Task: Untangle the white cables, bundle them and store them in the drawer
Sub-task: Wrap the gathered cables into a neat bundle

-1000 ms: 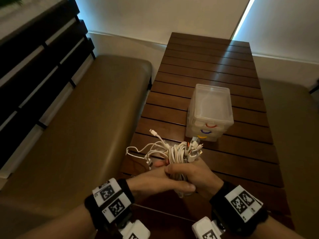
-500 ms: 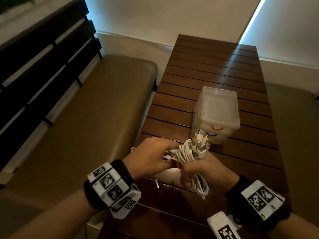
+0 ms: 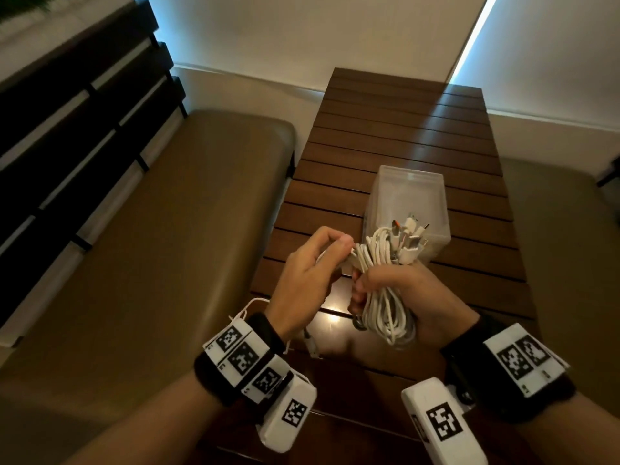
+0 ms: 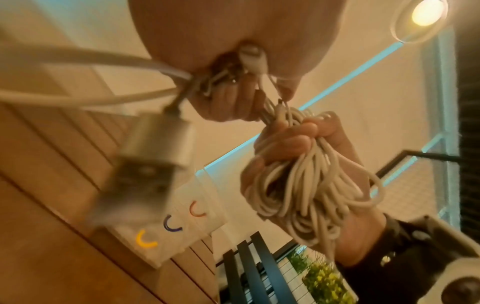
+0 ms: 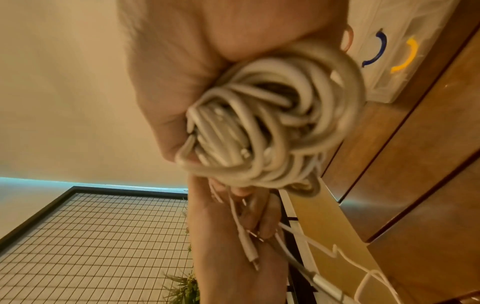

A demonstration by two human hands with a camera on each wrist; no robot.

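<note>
Toward the near left corner of the surface (image 3: 396, 135), loose cable tails (image 3: 258, 302) with a USB plug (image 4: 153, 144) are seen dangling below the left wrist, not yet gathered in. The left hand (image 3: 308, 280) is curled around these strands, with thumb and fingers pinching them right beside the coil. Just to its right, the white cable bundle (image 3: 382, 283) is clamped in the fist of the right hand (image 3: 406, 297) and held above the near part of the surface; its connector ends (image 3: 411, 239) stick up out of the top. Beyond it, mid-surface, the clear drawer unit (image 3: 411, 193) stands with all drawers apparently closed; their red, blue and yellow handles (image 4: 171, 225) show in the wrist views. Untangling is judged largely done and bundling well advanced. Wrapping in the loose tails, opening a drawer and storing the bundle remain.
</note>
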